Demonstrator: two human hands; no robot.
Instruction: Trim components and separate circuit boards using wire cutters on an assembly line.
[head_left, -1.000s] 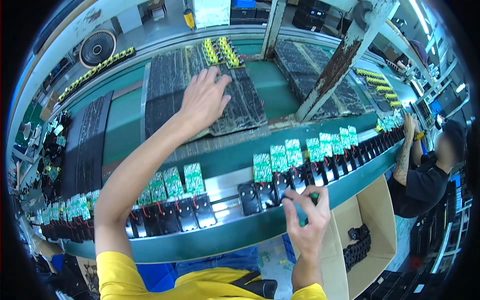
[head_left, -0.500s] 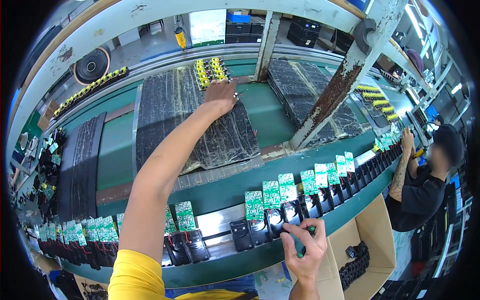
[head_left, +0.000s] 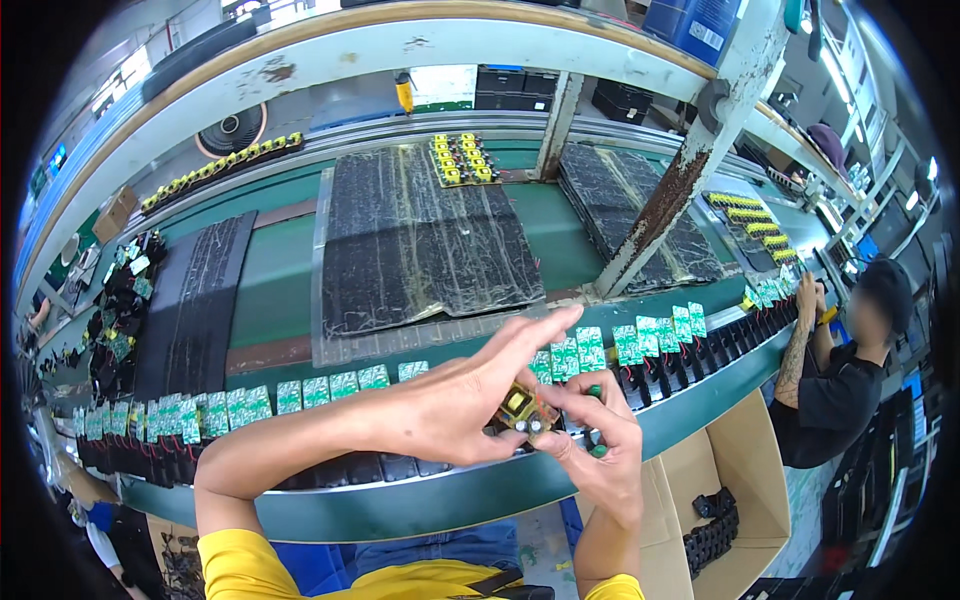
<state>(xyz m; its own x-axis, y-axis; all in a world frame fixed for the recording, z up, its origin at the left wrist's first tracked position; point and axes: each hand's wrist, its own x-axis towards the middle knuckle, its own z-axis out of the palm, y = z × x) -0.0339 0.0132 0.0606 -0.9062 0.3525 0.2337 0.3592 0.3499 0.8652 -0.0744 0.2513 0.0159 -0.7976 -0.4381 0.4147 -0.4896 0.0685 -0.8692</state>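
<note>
In front of me both hands meet at a small circuit board (head_left: 519,403) with a yellow-wrapped transformer and round capacitors. My left hand (head_left: 465,400) reaches across from the left, its thumb at the board's lower edge and its fingers stretched past the far side. Pinching the board's right side is my right hand (head_left: 605,445). A green-handled tool (head_left: 597,451) also lies in that hand; its working end is hidden. Beneath my hands runs a row of black plastic housings (head_left: 650,385), with green circuit boards (head_left: 565,357) standing along it and red wires between.
A black scratched mat (head_left: 430,240) bears several yellow-topped boards (head_left: 461,160) at its far end. A rusty post (head_left: 665,190) rises at right. An open carton (head_left: 745,470) with black parts stands at lower right, near a co-worker (head_left: 845,370) in a black shirt.
My left hand has come back from the yellow-topped boards on the mat to the front. A board is now between both hands; my right hand has risen slightly, still with the green-handled tool.
</note>
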